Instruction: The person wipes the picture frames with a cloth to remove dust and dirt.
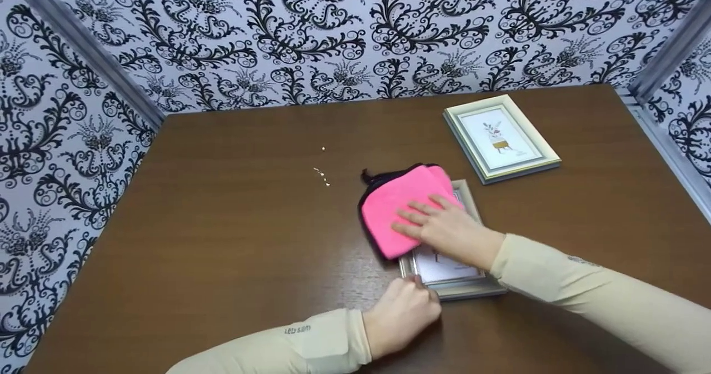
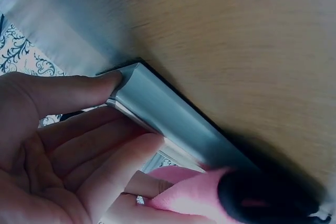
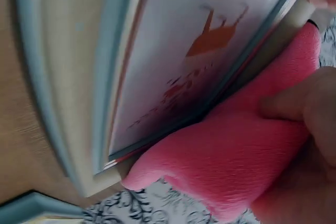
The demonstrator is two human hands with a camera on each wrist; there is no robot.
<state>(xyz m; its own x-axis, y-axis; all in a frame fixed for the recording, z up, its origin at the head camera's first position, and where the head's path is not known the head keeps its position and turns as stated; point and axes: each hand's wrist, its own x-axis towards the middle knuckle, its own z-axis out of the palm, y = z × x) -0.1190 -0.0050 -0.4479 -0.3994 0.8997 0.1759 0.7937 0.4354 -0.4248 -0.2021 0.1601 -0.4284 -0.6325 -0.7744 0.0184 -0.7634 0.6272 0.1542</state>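
A picture frame [image 1: 467, 293] with a pale moulding lies on the table, its print partly covered by a folded pink cloth [image 1: 389, 213] with a black edge. My right hand [image 1: 452, 232] rests on the cloth, fingers spread and fairly straight. In the right wrist view, the cloth [image 3: 210, 156] lies over one side of the frame, next to the print's orange pot on legs. My left hand [image 1: 402, 314] holds the frame's near left corner. The left wrist view shows the thumb on the outer side of the frame [image 2: 168, 108] and the fingers on its other side.
A second picture frame [image 1: 502, 138] with a plant print lies behind, to the right. Several small white crumbs [image 1: 322, 174] are scattered on the brown table [image 1: 239, 213]. Patterned walls [image 1: 333, 40] stand at the back and sides.
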